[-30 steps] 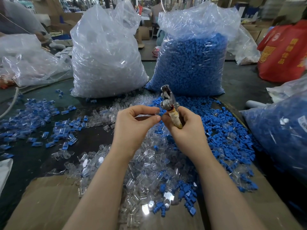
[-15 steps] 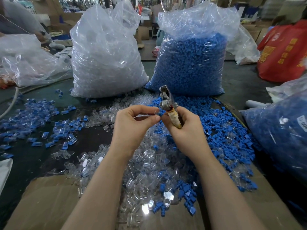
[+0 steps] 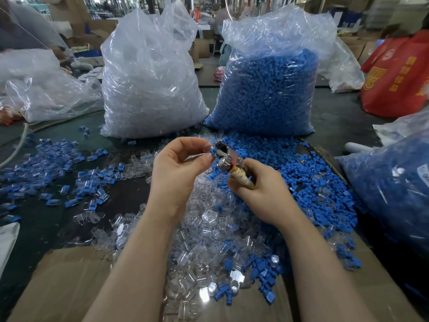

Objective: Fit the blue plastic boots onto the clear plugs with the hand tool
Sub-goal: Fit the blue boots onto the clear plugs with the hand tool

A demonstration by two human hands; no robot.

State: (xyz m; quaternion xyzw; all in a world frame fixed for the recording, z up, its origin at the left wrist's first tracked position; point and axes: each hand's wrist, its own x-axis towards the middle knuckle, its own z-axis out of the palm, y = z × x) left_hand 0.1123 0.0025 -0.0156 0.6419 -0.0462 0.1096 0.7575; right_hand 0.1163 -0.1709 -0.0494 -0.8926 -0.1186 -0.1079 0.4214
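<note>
I've tipped the hand tool (image 3: 224,156), clenched by its wrapped handle in my right hand (image 3: 262,194), leftward from near upright, and my left hand (image 3: 178,168) now pinches a blue boot (image 3: 212,151) against its metal head, ready for seating.

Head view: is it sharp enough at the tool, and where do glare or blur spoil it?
Head view: the hand tool and both hands, left hand and right hand, are fairly sharp; glare glints on the clear plugs and the bag of clear plugs; the right-edge bag is smeared; wide-angle lens bends the edges; lighting is soft, without hard shadows.
</note>
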